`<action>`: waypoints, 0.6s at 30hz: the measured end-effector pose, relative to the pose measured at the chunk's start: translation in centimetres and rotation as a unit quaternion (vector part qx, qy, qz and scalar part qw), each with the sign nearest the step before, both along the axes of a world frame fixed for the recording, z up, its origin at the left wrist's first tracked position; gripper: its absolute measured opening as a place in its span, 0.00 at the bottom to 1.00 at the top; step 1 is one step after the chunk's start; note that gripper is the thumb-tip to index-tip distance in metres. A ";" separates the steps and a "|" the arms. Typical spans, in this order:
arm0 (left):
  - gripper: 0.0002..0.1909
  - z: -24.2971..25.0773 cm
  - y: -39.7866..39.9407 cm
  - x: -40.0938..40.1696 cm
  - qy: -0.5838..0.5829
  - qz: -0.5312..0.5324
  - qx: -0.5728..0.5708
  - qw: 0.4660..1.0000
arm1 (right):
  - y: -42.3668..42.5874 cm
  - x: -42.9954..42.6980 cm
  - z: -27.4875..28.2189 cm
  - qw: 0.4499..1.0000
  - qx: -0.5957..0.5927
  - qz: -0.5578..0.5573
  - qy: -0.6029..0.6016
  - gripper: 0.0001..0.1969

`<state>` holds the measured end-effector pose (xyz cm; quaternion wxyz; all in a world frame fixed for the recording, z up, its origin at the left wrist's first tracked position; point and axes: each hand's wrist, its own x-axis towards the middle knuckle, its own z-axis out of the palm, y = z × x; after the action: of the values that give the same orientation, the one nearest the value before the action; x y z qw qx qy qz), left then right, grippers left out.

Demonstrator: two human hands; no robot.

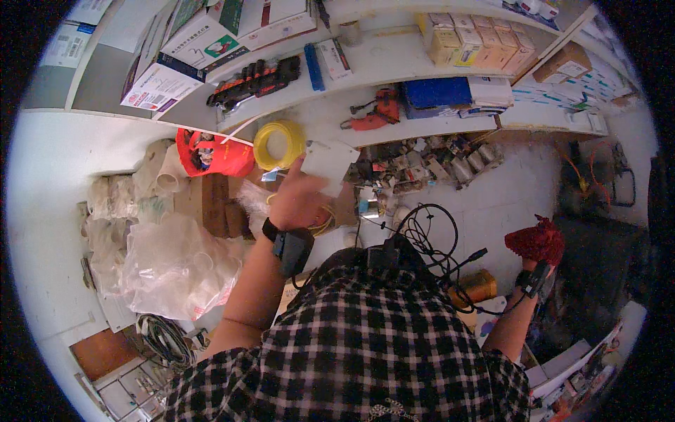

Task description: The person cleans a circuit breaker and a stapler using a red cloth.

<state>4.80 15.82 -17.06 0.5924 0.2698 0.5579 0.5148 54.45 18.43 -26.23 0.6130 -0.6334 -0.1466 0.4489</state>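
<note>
My left hand (299,199) grips a flat white panel (329,161) with small holes near its corners. A roll of yellow cable (279,144) lies just beyond those fingers, beside a red plastic bag (224,154) filled with small items. Far to the right, my right hand (529,265) is bunched in a dark red cloth (535,241), which hides most of the fingers. Each wrist wears a strapped black device. A black cable hangs in loops (432,232) in front of my body.
Shelves ahead hold cartons (198,39), a blue box (437,94) and a red power tool (377,112). Mixed small parts (416,163) crowd the floor below. Clear plastic bags with white pipe fittings (179,264) and a black cable coil (166,340) are on the left.
</note>
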 end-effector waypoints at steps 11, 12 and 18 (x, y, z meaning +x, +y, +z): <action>0.24 -2.6 1.7 -0.5 -0.088 0.026 -0.038 0.995 | -1.9 -1.5 -2.4 0.940 -0.164 0.059 -0.293 0.20; 0.25 -3.9 1.8 -0.8 -0.108 0.037 -0.041 0.993 | -3.0 -1.6 -3.1 0.928 -0.184 0.063 -0.318 0.20; 0.21 -14.0 4.7 -3.1 0.306 -0.057 -0.139 0.940 | -9.7 -3.2 -5.6 0.780 -0.354 0.152 -0.492 0.20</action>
<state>1.65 20.48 -31.11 0.4533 0.3602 0.7619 0.2901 51.24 8.72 -31.84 0.1136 -0.9099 -0.3540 0.1838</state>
